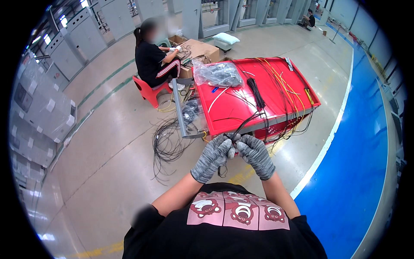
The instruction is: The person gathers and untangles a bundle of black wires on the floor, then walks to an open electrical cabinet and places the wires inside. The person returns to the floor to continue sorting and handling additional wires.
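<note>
Both of my hands wear grey knitted gloves and meet just off the near edge of a red tray-topped cart (224, 115). My left hand (214, 154) and my right hand (254, 154) have their fingers closed round black wires (246, 120), which run from the cart top into my grip. The ends between my fingertips are hidden. On the cart lie a tied bundle of black cables (256, 93), loose yellow wires (280, 80) and a clear plastic bag (220, 74) of dark items.
An open grey drawer (179, 110) juts from the cart's left side. Coiled black wires (168, 140) spread over the floor beside it. A seated co-worker (151, 58) on a red chair (148, 93) handles wires at a cardboard box (205, 48). A blue floor lane (340, 181) runs along the right.
</note>
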`<state>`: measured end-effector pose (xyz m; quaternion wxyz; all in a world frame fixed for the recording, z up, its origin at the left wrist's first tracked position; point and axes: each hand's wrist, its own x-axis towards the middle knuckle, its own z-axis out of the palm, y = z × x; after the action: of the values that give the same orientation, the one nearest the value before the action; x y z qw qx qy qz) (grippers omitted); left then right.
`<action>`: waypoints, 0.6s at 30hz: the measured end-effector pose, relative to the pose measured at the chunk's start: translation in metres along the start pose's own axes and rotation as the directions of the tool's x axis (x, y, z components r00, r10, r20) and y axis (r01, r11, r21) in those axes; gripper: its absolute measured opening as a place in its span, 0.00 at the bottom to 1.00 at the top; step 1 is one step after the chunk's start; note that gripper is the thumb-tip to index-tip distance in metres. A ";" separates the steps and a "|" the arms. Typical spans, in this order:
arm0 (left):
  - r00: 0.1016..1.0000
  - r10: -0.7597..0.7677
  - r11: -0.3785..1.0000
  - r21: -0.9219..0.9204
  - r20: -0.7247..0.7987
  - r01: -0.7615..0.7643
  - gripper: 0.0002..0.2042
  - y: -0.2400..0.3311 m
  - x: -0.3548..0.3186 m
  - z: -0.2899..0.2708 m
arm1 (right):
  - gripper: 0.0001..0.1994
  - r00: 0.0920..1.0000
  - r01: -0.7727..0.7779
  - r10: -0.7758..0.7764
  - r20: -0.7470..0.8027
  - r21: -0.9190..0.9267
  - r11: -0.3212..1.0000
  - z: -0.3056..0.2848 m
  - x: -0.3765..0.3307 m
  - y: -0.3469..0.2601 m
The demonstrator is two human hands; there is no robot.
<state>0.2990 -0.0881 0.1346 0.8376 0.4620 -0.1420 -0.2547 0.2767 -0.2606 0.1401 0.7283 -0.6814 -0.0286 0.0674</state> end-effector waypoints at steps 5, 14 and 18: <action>0.966 0.165 0.969 0.218 -0.199 -0.120 0.13 0.006 0.005 0.012 | 0.06 0.988 0.104 -0.144 -0.054 -0.454 0.885 -0.010 -0.015 -0.004; 0.946 0.233 0.808 0.586 -0.225 -0.060 0.13 0.010 0.008 0.021 | 0.07 0.862 0.448 -0.428 -0.273 0.012 0.894 0.013 -0.024 -0.040; 0.954 0.231 0.736 0.675 -0.193 -0.042 0.12 0.005 0.009 0.017 | 0.06 0.802 0.537 -0.525 -0.284 -0.041 0.842 0.015 -0.011 -0.020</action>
<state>0.3002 -0.1029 0.1476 0.6458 0.7473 -0.1440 -0.0609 0.2646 -0.2484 0.1613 0.7283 -0.6331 -0.1120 -0.2371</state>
